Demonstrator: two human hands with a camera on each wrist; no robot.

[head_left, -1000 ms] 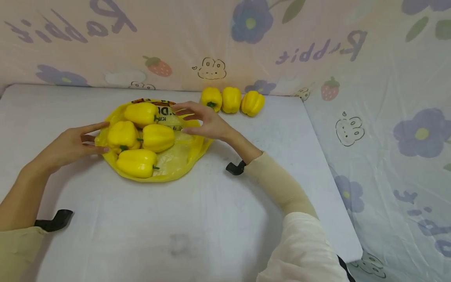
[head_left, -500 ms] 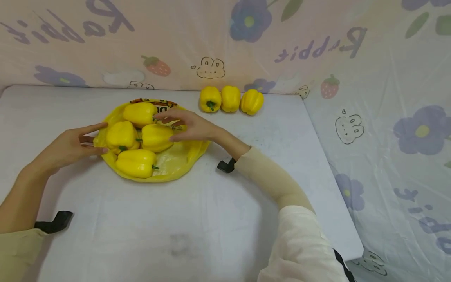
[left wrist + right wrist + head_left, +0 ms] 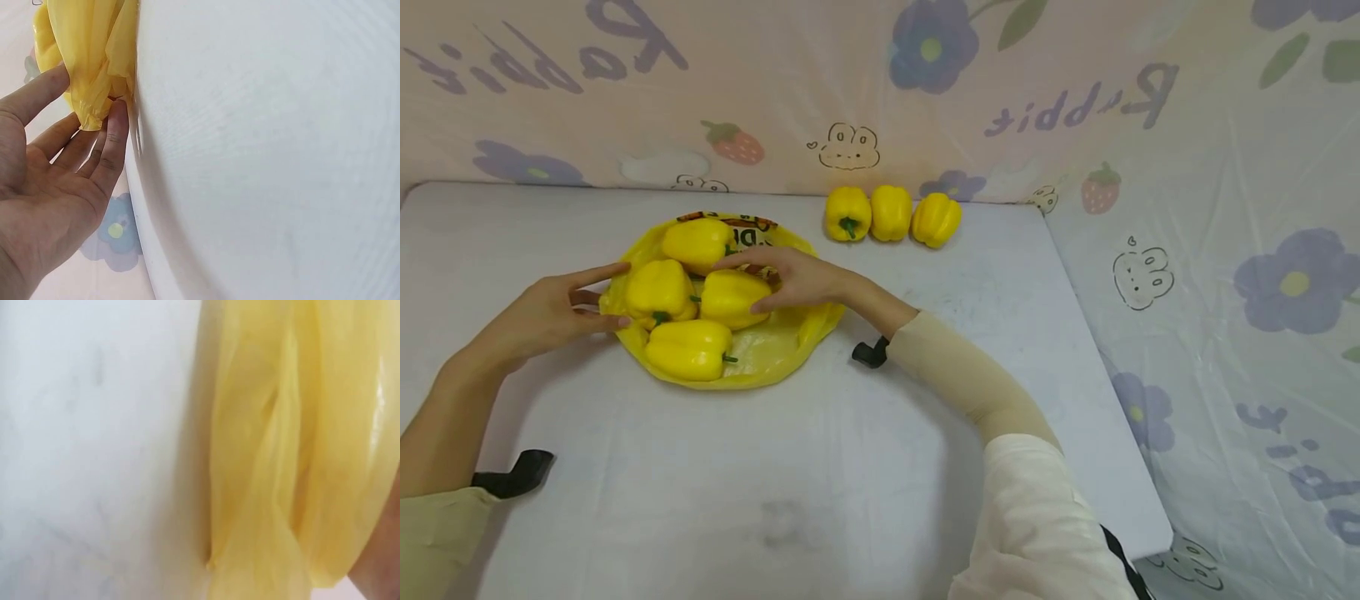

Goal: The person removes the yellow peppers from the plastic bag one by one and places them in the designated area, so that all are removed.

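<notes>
Nearest you, a black wrist piece point(image 3: 516, 473) juts from your left sleeve point(image 3: 441, 533) above the worktop point(image 3: 700, 475). Farther in, toward the left edge, your left hand point(image 3: 542, 312) is loosely spread, thumb and fingers to either side of the gathered end of the yellow bag point(image 3: 782, 358) and touching it, probably to steady the thin plastic. The bag lies nearer the far edge, spread wide with its rim turned up, which should keep its peppers from rolling out. Inside it, the near pepper point(image 3: 688, 348) lies on its side. Beyond that, your right hand point(image 3: 793, 279) has thumb and fingers round the middle pepper point(image 3: 730, 296), seemingly taking the blunt end because the stem points toward the left pepper point(image 3: 658, 290); how firmly, I cannot tell. The far pepper point(image 3: 696, 244) lies just past those fingers. Close to the far edge, toward the far right corner, three loose peppers point(image 3: 891, 213) sit in a row, apart from the bag, perhaps to keep the two groups distinct. Behind them hangs a rabbit-print sheet point(image 3: 820, 58).
</notes>
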